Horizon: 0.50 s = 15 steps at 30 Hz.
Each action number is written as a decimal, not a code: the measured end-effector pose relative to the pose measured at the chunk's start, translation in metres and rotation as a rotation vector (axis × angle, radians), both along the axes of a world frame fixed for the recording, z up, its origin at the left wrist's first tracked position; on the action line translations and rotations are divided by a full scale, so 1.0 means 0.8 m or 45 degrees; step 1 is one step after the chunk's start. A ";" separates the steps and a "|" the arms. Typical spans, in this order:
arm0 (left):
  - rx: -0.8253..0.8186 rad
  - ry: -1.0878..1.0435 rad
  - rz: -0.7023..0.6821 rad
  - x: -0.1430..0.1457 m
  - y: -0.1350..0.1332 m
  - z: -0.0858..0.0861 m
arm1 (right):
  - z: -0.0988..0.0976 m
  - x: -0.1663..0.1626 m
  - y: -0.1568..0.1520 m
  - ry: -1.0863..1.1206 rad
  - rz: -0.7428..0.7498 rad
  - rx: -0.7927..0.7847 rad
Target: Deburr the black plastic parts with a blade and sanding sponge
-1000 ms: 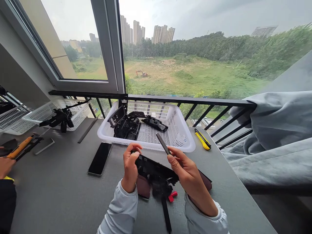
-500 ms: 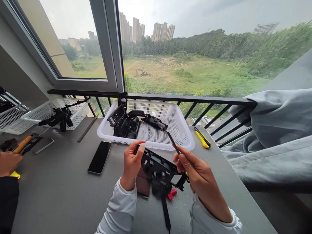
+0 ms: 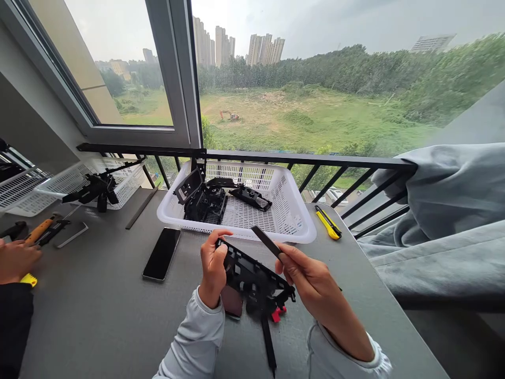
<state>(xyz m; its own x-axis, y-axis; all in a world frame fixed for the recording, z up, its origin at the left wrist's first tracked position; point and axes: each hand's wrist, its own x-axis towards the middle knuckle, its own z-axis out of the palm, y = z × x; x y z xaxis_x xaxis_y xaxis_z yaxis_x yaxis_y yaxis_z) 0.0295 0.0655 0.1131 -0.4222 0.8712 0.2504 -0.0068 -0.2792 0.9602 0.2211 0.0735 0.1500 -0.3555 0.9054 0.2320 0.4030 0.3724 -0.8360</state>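
Observation:
My left hand (image 3: 212,269) is closed on the left end of a black moulded plastic frame (image 3: 252,279) with cutouts, tilted above the table. In my right hand (image 3: 313,284), a flat, dark, narrow strip (image 3: 265,240), possibly a file, is pinched between thumb and fingers. It slants up to the left over the frame's upper edge; whether it touches the frame I cannot tell. Beneath the frame lie a dark reddish-brown flat item (image 3: 232,302), a small red piece (image 3: 278,314) and a long black bar-like piece (image 3: 268,342), all partly hidden.
A white basket (image 3: 303,229) with several black plastic parts stands ahead by the railing. A phone (image 3: 161,255) lies left, a yellow utility knife (image 3: 328,223) right. Another dark strip (image 3: 142,209) lies farther back. At far left, a co-worker's hand (image 3: 19,260) is beside an orange-handled tool (image 3: 38,230).
The strip in my right hand has swung left and now shows its broad face. The plastic frame has shifted slightly left and changed tilt. The co-worker's hand has moved slightly right.

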 end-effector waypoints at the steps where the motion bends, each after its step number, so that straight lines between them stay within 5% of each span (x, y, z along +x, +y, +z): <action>1: 0.009 -0.012 0.000 0.001 0.000 0.000 | 0.001 -0.002 -0.001 -0.023 0.017 0.004; 7: 0.002 -0.023 0.106 0.009 0.000 0.001 | 0.008 -0.013 -0.004 -0.199 0.169 0.071; 15: -0.056 -0.142 0.128 0.014 0.004 0.001 | 0.010 -0.015 -0.007 -0.229 0.146 0.119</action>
